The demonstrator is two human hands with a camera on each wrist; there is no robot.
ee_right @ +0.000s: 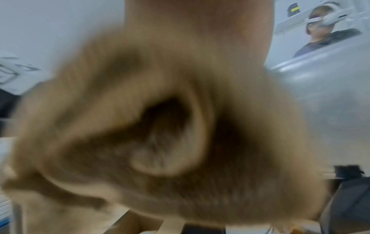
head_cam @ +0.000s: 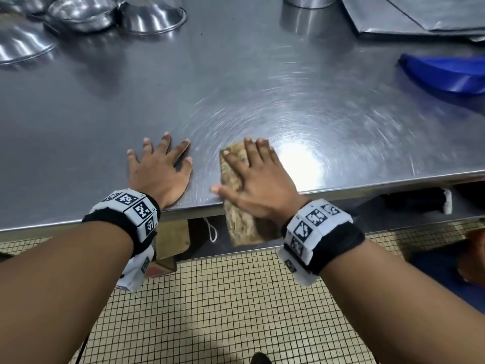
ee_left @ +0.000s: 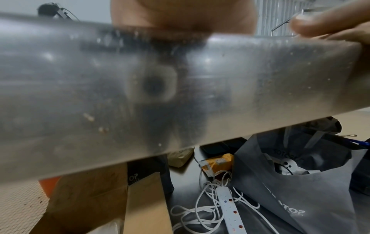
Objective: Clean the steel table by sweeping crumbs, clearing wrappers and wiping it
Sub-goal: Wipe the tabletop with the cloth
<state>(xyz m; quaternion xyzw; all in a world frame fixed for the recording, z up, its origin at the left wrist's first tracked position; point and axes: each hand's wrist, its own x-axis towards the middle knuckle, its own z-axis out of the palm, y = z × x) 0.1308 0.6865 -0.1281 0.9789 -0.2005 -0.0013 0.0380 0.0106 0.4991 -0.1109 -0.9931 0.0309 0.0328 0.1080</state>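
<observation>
The right hand (head_cam: 258, 185) presses flat, fingers straight, on a tan cloth (head_cam: 237, 206) draped over the steel table (head_cam: 236, 82)'s near edge; the left hand (head_cam: 160, 169) rests spread-fingered just beside it on the tabletop

I saw a grey steel desk (head_cam: 236, 82) brushed with fine circular swirl marks and a white glare patch. The cloth (head_cam: 236, 179) was tan-brown with a mottled weave. Both wristbands (head_cam: 319, 232) were black with white panels printed in black square-code patterns. The floor (head_cam: 223, 311) was a grid of small cream tiles with dark grout. A blue plastic item (head_cam: 446, 74) lay at the right, and the bowls (head_cam: 152, 17) were shiny silver.
</observation>
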